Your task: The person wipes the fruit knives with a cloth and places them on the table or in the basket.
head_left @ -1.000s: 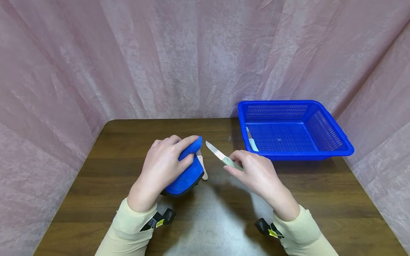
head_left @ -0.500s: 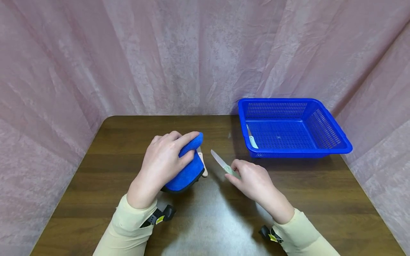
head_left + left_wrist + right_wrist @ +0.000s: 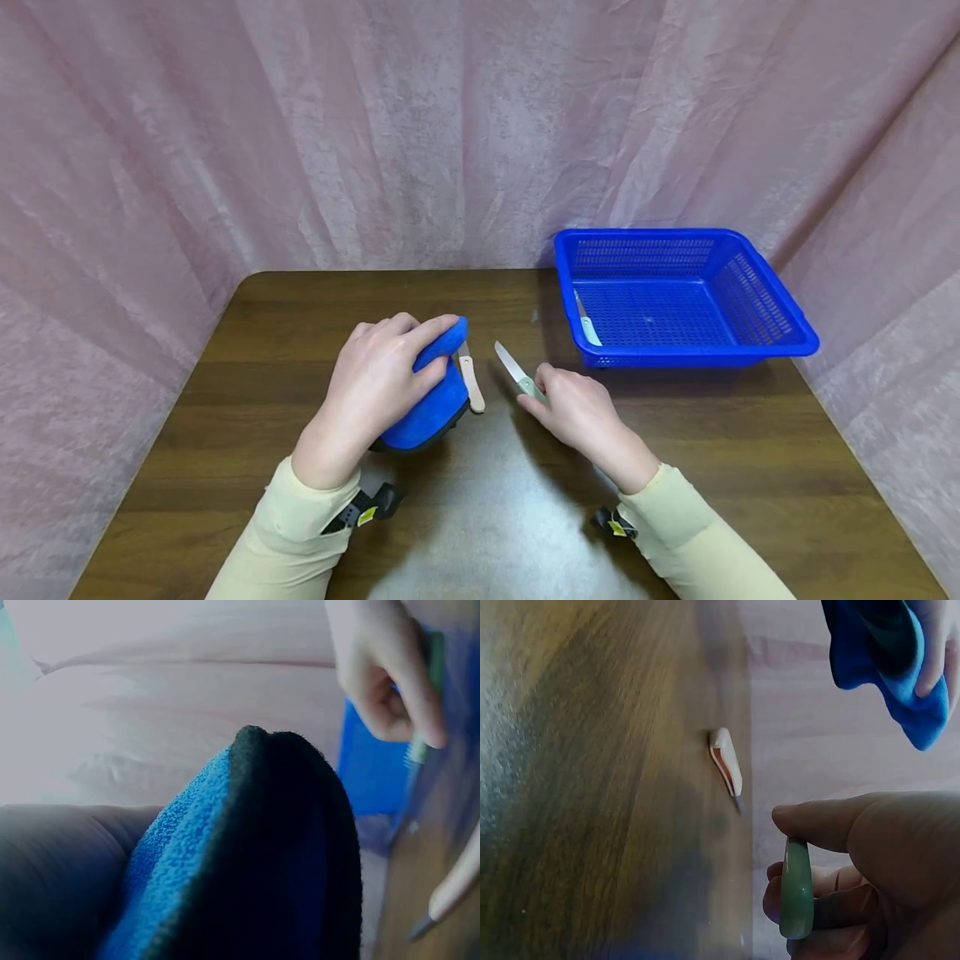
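Foremost, two pale yellow sleeves (image 3: 285, 533), on the near side of the blue basket (image 3: 686, 354). Left hand (image 3: 375, 379), well left of basket: thumb and fingers gripping a blue cloth (image 3: 427, 417), black-edged, held above the table (image 3: 300, 317). Right hand (image 3: 577, 408), just nearer than basket's left front corner: thumb and fingers pinch a green-handled knife (image 3: 529, 387), blade pointing away, left of basket. Cream-handled knife (image 3: 471, 383) lies on table left of basket, between the hands, apart from both; blade partly hidden. Inside basket, along its left wall, a pale-blue-handled knife (image 3: 588, 328). Behind basket, pink curtain (image 3: 375, 125).
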Demonstrator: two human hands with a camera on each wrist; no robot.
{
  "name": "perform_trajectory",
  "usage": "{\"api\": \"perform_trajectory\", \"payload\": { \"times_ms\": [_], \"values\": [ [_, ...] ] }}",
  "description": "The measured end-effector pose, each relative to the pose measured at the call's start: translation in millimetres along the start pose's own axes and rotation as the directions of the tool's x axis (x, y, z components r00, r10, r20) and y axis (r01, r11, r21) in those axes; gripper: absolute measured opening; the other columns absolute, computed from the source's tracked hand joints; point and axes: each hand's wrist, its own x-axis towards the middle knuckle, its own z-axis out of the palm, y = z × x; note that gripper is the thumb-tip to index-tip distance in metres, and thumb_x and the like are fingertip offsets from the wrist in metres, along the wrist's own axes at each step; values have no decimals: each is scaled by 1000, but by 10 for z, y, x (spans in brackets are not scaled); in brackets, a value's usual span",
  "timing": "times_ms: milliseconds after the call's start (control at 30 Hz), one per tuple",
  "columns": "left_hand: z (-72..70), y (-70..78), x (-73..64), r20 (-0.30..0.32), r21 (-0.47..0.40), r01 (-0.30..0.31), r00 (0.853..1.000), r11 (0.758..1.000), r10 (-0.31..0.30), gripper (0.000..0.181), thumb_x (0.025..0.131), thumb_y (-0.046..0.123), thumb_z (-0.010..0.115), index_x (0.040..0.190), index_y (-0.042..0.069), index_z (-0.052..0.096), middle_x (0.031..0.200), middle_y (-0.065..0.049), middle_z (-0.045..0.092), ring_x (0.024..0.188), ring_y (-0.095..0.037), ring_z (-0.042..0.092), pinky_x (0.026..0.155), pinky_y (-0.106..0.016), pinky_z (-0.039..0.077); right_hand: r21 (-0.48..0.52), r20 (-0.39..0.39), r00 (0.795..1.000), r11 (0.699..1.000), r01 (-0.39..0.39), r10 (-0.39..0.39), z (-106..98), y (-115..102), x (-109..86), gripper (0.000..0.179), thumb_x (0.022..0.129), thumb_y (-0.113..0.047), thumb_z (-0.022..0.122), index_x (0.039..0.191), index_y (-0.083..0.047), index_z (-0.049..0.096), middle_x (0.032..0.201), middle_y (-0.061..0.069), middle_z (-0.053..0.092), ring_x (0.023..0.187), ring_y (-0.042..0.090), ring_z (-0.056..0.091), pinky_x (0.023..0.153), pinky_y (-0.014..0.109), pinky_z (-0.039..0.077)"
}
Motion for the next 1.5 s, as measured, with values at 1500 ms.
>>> {"api": "perform_trajectory", "payload": {
  "times_ms": [1500],
  "values": [
    [265,-212,-345,52,8,-14,999,1000,13,48,98,26,77,146,31,74,101,-3,74,85,-24,69,84,-50,52,-209,-70,996,975,-72,58,1032,590,803,50,101,-58,71,92,-9,64,75,15,69,67,41,71,53,54,52]
  ]
}}
